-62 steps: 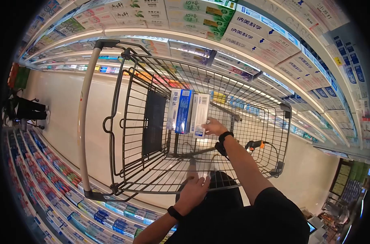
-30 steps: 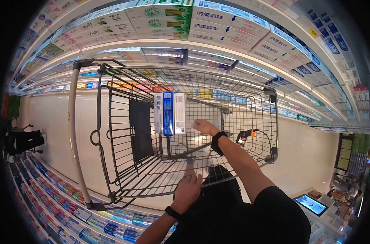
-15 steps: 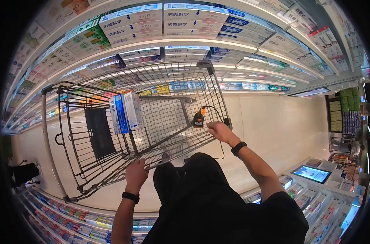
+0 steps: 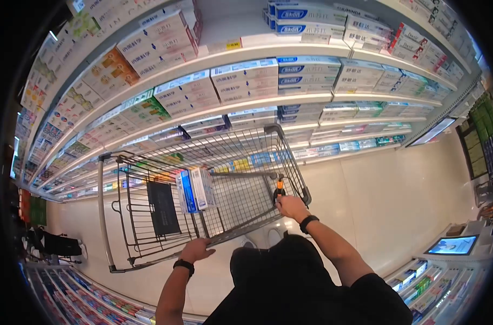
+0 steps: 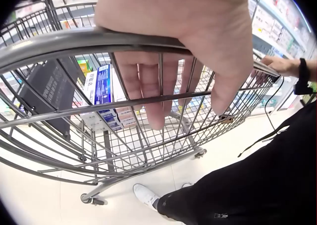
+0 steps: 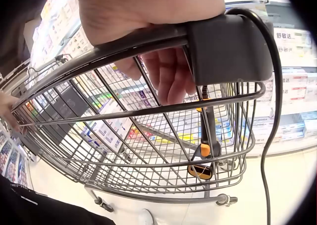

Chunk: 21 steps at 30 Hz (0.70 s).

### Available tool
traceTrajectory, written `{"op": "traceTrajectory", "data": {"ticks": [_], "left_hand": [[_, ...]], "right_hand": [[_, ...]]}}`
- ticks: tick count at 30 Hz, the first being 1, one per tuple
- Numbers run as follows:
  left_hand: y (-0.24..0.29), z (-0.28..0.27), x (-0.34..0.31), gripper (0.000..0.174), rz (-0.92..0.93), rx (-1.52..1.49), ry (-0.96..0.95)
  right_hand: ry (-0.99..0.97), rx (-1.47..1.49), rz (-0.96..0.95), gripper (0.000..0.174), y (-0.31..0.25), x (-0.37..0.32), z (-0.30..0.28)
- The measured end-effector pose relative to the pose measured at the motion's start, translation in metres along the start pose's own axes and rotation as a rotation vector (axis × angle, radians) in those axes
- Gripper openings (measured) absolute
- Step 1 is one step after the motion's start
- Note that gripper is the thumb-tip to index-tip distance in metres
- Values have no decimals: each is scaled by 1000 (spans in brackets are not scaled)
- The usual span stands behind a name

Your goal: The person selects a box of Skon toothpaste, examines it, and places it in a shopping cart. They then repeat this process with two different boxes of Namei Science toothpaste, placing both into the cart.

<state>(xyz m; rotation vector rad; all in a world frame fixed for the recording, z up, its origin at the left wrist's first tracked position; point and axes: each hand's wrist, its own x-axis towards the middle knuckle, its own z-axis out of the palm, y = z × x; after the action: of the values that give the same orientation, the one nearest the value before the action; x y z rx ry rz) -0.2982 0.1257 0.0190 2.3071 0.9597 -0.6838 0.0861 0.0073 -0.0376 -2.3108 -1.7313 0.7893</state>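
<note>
The shopping cart (image 4: 161, 259) stands beside the shelves. My left hand (image 4: 196, 250) rests over its near side rail; in the left wrist view the fingers (image 5: 153, 88) hang fairly straight inside the wires. With my right hand (image 4: 292, 207) I grip the rail by the corner, and the fingers (image 6: 171, 76) curl down inside in the right wrist view. A blue-and-white box (image 4: 187, 192) and a white box (image 4: 204, 188) lie side by side near the folded seat panel (image 4: 162, 208). Beside my right hand, a black-and-orange device (image 4: 280, 187) hangs inside the basket.
Shelves of boxed goods (image 4: 245, 80) run along the cart's far side. More low shelves (image 4: 89, 290) are behind on the left. A lit screen (image 4: 452, 245) stands at the right. Someone in dark clothes (image 4: 57, 244) is at the far left. A cable (image 6: 278, 111) trails outside the cart corner.
My right hand has left the white box and moved to the corner rail. My left hand has shifted along the near rail. The view has turned, showing more shelves ahead.
</note>
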Motion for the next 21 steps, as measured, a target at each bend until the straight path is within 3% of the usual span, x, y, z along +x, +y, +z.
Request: {"op": "traceTrajectory", "data": {"ticks": [7, 13, 21], "left_hand": [[4, -3, 1, 55, -152, -144, -23], [-5, 3, 3, 61, -132, -111, -16], [-3, 0, -9, 55, -155, -101, -27]], "right_hand": [[39, 4, -22, 30, 2, -2, 4], [58, 28, -3, 29, 3, 0, 11], [121, 59, -20, 27, -6, -13, 14]]}}
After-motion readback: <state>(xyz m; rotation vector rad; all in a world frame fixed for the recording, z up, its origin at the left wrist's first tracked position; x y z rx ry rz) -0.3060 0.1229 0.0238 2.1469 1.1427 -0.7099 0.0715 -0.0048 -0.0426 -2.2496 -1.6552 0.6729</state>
